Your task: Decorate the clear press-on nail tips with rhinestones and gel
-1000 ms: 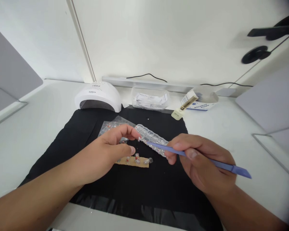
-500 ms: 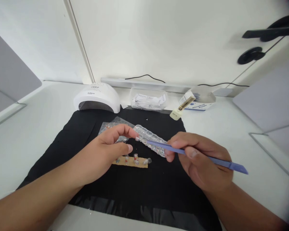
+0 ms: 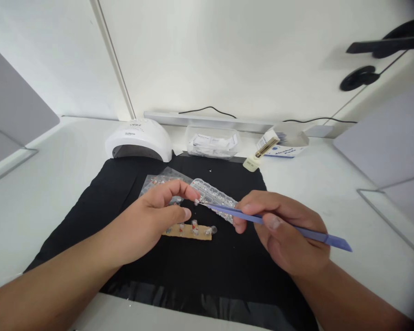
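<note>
Holds slim blue tool (image 3: 253, 217) in right hand (image 3: 291, 232), fingers closed about the shaft, to the right of tan strip (image 3: 203, 235). Has left hand (image 3: 155, 212) over the strip's left end, thumb and forefinger parted. Has small whitish piece (image 3: 196, 202) at left forefinger's end, beyond the strip, tool's thin tip at it; cannot tell whether touching. Has clear pieces (image 3: 195, 226) on the strip, compartment case (image 3: 215, 196) farther beyond, black mat (image 3: 227, 271) beneath.
</note>
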### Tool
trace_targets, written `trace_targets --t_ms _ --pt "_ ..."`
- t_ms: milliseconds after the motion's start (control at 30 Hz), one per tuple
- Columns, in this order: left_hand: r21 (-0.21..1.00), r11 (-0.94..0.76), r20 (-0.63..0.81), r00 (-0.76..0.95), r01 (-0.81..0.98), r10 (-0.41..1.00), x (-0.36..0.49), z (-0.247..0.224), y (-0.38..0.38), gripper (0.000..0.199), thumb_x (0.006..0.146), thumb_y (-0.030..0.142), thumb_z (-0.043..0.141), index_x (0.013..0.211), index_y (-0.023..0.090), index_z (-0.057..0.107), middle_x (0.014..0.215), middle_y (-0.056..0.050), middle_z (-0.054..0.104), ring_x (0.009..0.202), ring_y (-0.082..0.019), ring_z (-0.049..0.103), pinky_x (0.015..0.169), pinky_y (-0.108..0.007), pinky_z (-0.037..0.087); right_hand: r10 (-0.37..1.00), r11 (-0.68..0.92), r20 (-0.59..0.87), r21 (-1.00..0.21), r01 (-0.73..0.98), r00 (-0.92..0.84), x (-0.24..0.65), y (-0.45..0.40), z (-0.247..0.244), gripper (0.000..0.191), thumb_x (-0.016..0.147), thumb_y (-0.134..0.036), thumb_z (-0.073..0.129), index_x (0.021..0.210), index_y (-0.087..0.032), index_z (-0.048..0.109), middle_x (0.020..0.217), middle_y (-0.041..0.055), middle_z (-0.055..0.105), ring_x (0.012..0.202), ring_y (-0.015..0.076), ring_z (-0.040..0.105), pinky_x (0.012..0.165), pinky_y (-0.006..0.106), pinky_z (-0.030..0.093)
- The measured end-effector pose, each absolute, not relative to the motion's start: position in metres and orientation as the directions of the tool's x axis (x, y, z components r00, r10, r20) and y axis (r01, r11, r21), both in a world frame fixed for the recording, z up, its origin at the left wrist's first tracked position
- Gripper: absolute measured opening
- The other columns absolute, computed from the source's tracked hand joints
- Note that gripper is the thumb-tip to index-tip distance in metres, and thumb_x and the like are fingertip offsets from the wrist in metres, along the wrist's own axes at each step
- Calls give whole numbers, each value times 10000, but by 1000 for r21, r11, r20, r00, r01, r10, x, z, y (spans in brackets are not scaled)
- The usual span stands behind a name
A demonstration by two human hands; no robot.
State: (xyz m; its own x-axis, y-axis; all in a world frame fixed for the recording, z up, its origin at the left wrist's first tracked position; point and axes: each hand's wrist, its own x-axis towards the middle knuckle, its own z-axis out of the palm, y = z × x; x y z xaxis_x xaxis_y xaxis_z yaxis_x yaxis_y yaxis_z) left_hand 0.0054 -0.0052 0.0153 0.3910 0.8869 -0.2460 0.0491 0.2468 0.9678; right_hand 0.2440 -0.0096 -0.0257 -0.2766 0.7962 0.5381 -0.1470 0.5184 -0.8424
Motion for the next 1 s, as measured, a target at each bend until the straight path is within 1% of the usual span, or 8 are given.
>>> trace_targets --t_ms 233,433,667,1000 --pt "960 278 -262 407 19 875 6 16 -5 175 812 265 657 980 224 627 979 -1 629 855 -151 603 784 -300 476 794 518 538 -842 -149 -283 243 -10 -24 234 955 -217 510 1054 -232 722 784 48 664 669 181 640 590 346 514" --pt "960 279 -258 412 11 874 6 16 -5 155 821 251 645 971 219 623 981 0 619 862 -142 590 797 -295 471 800 514 545 -838 -182 -252 241 -9 -24 219 946 -230 532 1031 -221 734 754 48 668 644 175 639 580 339 512" --pt "962 271 -258 391 22 884 6 14 -5 175 815 262 652 982 216 627 998 -3 622 871 -144 582 782 -288 455 784 530 571 -820 -216 -244 240 -7 -25 215 946 -229 537 1025 -212 736 748 49 669 628 176 638 574 345 515" --pt "963 268 -259 391 35 883 7 15 -5 178 816 275 648 981 212 629 1001 -11 634 840 -148 615 774 -306 490 784 519 562 -827 -217 -263 242 -8 -27 241 954 -179 504 1050 -207 723 797 52 669 659 176 641 582 350 507"
